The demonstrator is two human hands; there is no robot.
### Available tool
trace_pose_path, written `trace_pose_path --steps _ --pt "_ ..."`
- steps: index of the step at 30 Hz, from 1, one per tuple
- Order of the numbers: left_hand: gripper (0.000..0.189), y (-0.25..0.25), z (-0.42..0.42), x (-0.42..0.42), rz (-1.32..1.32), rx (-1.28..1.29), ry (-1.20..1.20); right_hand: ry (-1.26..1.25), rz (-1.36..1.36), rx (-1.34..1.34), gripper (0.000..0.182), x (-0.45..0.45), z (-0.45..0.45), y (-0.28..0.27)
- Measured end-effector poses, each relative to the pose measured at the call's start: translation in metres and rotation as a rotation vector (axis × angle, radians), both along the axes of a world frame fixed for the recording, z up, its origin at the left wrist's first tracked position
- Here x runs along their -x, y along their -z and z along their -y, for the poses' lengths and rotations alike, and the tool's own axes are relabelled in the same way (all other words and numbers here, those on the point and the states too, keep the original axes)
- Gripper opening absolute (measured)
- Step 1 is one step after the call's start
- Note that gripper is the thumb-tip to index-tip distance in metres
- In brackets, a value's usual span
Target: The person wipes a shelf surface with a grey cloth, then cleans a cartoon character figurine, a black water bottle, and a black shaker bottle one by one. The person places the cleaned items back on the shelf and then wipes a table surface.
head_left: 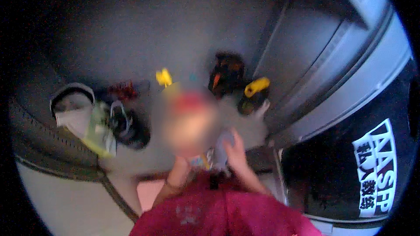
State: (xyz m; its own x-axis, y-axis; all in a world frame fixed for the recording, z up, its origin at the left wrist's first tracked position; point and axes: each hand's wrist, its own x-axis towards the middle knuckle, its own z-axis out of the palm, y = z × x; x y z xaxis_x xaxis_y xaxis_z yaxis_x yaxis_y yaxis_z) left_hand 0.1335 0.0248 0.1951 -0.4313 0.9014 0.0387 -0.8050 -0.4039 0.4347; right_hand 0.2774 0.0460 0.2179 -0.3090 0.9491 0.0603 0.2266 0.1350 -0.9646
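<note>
In the lower middle of the head view, my right hand (235, 149) is closed around a soft grey-blue item (220, 150), probably cloth. My left hand (181, 167) is beside a small multicoloured item (198, 162); blur hides its fingers, so its grip cannot be told. A large blurred patch covers the area just above both hands. Above that patch lies a small bright yellow object (163, 77) of unclear kind.
On the left are a pale bag-like item (74, 111), a green and white packet (101, 131) and a dark bag (131, 131). Right of centre sit a black and orange item (227, 72) and a yellow-topped dark object (257, 87). A black panel with white writing (328, 170) stands right.
</note>
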Motion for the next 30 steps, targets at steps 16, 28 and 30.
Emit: trace_pose_path --steps 16,28,30 --pt "0.063 -0.236 -0.051 -0.095 -0.363 -0.632 0.061 -0.074 -0.544 0.253 0.034 -0.087 0.015 0.031" --pt "0.090 -0.476 -0.120 -0.142 -1.226 -0.414 -0.890 -0.358 -0.866 0.448 0.036 -0.142 0.028 0.033" --pt "0.089 -0.467 -0.139 -0.144 -1.243 -0.358 -0.909 -0.169 -0.685 0.190 0.040 -0.145 0.030 0.041"
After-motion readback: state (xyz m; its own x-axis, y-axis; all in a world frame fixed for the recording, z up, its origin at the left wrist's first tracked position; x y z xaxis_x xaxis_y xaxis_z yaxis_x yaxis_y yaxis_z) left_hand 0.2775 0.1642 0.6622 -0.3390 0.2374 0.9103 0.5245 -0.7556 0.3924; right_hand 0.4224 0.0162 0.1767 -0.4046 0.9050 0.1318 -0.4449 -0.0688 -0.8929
